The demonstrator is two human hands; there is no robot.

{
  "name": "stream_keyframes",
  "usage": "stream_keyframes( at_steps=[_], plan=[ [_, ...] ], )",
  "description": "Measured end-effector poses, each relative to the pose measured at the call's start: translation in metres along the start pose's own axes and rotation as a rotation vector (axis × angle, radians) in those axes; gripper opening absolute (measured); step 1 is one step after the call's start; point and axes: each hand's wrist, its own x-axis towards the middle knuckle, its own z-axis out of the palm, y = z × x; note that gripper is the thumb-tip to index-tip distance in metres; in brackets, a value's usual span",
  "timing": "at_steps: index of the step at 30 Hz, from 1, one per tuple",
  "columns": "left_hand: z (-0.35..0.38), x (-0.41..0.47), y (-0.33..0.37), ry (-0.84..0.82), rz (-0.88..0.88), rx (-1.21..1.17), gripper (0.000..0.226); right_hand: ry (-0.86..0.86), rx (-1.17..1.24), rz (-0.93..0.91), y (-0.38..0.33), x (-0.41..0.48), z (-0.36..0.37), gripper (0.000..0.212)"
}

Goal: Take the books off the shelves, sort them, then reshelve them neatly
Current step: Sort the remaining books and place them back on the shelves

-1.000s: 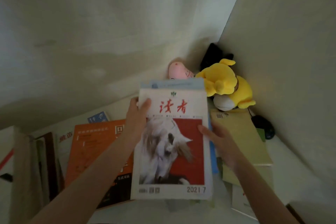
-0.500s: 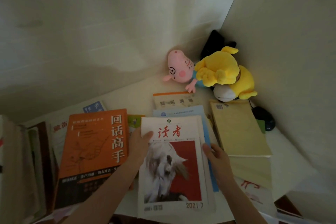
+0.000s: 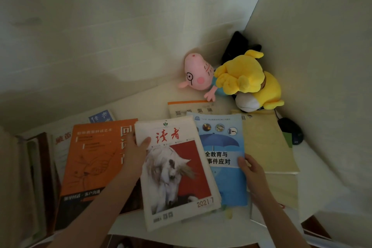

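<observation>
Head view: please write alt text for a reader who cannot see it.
A person's left hand grips a horse-cover magazine and the right hand holds a blue booklet partly under it, on a white surface. An orange book lies left; a pink toy and a yellow toy sit in the far corner.

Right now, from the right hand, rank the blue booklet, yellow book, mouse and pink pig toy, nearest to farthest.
1. Blue booklet: the right hand grips its right edge.
2. Yellow book: just right of the hand.
3. Mouse: farther right and back.
4. Pink pig toy: farthest, at the back.
</observation>
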Motion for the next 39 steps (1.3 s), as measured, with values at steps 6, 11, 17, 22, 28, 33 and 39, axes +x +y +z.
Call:
stream_keyframes(
  at_steps=[6, 11, 17, 22, 28, 33, 39],
  plan=[
    [0.011, 0.003, 0.004, 0.027, 0.035, 0.004, 0.046, -0.025, -0.024, 0.021, -0.001, 0.006, 0.000, 0.015],
    [0.046, 0.001, 0.009, -0.062, 0.067, 0.025, 0.038, -0.092, -0.170, 0.014, -0.013, 0.015, 0.009, 0.022],
    [0.082, 0.009, -0.009, 0.033, 0.036, 0.033, 0.031, -0.286, -0.127, 0.188, -0.012, 0.009, 0.021, 0.046],
    [0.085, 0.024, -0.017, 0.046, 0.029, 0.191, 0.036, -0.297, -0.090, 0.197, -0.002, 0.007, 0.014, 0.070],
    [0.072, 0.001, -0.009, -0.134, 0.090, 0.405, 0.055, -0.294, 0.093, 0.183, 0.003, -0.001, 0.013, 0.072],
    [0.063, -0.036, 0.018, -0.183, -0.001, 0.146, 0.057, -0.324, 0.240, 0.100, -0.003, -0.014, 0.013, 0.059],
    [0.050, -0.055, 0.055, -0.173, 0.212, 0.063, 0.048, -0.293, 0.202, -0.137, -0.035, -0.024, 0.020, 0.058]
  ],
)
